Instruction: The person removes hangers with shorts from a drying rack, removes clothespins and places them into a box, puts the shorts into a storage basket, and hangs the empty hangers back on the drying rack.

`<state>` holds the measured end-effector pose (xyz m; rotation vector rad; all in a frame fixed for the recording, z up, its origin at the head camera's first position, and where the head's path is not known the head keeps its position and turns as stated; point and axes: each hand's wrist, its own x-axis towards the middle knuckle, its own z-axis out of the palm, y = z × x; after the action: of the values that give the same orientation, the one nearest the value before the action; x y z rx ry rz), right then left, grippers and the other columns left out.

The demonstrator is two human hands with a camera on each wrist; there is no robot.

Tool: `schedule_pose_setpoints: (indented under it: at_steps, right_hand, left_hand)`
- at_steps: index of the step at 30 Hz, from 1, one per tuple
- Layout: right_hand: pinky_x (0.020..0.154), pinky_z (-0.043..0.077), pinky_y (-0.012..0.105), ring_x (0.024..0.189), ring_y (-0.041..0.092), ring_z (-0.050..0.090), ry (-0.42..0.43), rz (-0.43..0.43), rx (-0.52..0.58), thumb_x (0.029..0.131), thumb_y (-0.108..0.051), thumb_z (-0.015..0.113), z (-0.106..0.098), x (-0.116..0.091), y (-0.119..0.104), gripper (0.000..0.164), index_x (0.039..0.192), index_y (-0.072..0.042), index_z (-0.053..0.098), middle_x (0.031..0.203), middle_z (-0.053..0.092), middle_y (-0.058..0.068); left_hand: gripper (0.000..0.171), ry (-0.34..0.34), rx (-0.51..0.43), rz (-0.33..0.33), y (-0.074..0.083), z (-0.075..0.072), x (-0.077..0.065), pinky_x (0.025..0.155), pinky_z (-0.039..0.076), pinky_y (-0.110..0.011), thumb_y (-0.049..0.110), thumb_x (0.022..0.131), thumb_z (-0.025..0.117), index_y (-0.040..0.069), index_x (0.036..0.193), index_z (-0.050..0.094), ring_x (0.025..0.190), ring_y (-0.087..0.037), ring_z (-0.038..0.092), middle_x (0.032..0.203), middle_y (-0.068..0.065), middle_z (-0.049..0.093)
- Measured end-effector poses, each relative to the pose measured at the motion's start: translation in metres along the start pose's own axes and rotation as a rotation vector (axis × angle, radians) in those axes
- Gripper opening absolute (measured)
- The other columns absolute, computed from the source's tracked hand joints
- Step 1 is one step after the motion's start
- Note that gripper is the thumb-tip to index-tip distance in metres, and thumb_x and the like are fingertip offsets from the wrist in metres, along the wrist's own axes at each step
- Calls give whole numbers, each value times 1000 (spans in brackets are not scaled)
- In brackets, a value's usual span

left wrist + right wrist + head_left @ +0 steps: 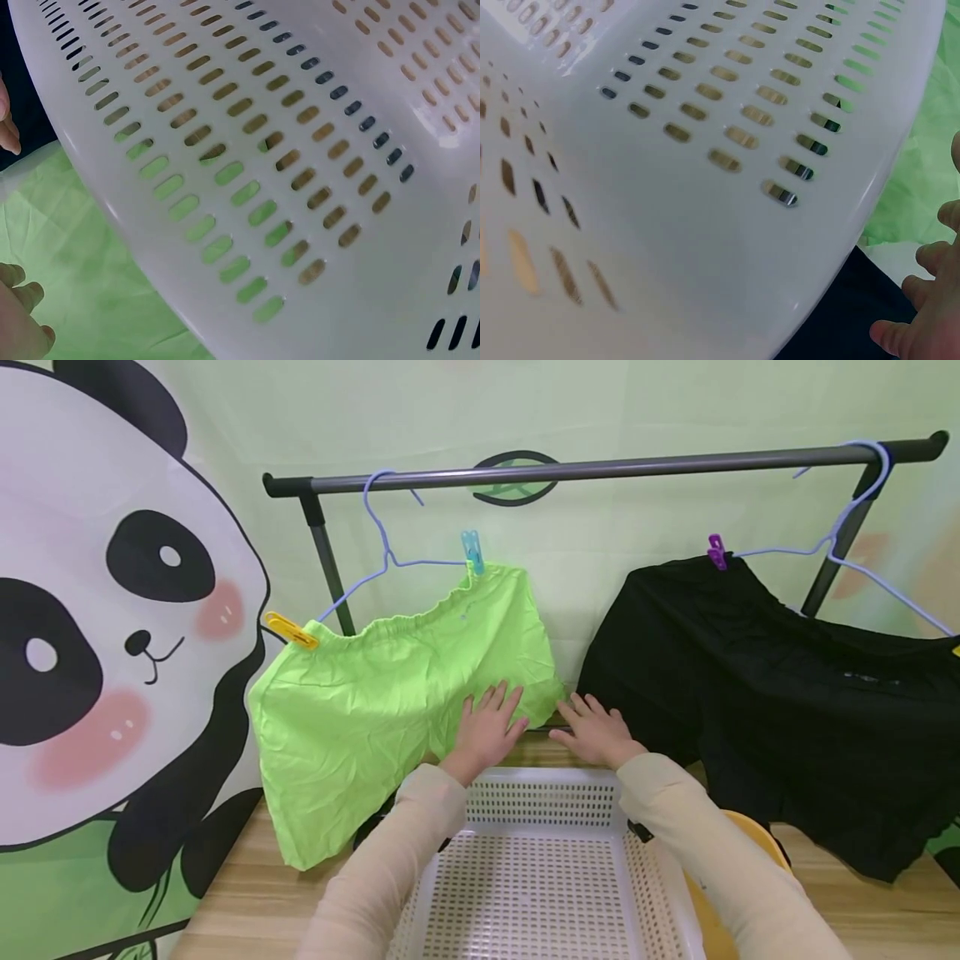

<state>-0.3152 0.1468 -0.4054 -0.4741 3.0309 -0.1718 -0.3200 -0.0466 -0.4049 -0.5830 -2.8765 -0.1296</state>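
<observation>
Bright green shorts [360,693] hang from a purple-blue hanger [386,539], held by a yellow clothespin [292,631] and a light blue clothespin [472,552]. My left hand [487,731] overlaps the lower right part of the green shorts with its fingers spread. Close by, my right hand [596,731] is spread between the green shorts and the black shorts [750,677], fingertips near the green hem. Neither hand grips anything. The black shorts hang from another hanger [862,510], with a purple clothespin [717,552] at their left corner.
Below my forearms a white perforated basket [525,893] stands on the wooden table [240,893]. At its right is a yellow-orange round container [712,910], partly hidden by my right sleeve. A dark metal rail [600,468] bears both hangers. Behind is a panda-printed backdrop [187,635].
</observation>
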Motion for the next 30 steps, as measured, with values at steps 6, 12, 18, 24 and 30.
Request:
schedule_pose_setpoints:
  at_steps: [6,12,18,24,30]
  right_hand:
    - [98,22,59,133,35,13,-7,-15,-19,91,-53,29,-1,-3,1,62,141,-17,21,147,16,14]
    - [99,21,58,134,34,13,-24,-32,-23,91,-53,29,0,-4,1,62,141,-17,21,147,16,12]
    - [99,22,58,134,34,13,-28,-46,-37,90,-55,29,1,-6,-2,64,141,-17,22,147,17,12]
    - [99,21,58,134,33,14,-22,-55,-35,90,-54,29,0,-8,-2,64,141,-17,22,147,17,12]
    - [99,21,58,134,33,14,-18,-71,-33,90,-54,30,1,-9,0,64,141,-17,22,147,17,12]
  left_hand:
    - [53,31,12,15,-1,-4,-3,104,20,-50,45,93,31,21,140,24,131,-25,27,146,-6,23]
    - [53,54,20,42,-2,-7,-7,104,21,-51,45,93,30,19,139,26,130,-26,30,145,-8,26]
    - [50,120,7,76,-1,-9,-11,103,23,-49,43,93,31,18,136,32,126,-25,36,141,-6,34]
    - [45,216,-11,118,2,-15,-16,101,27,-46,39,93,36,17,131,40,121,-21,43,134,-4,43]
    - [44,256,-6,146,2,-21,-21,101,27,-46,38,92,38,17,131,40,121,-20,43,134,-4,44]
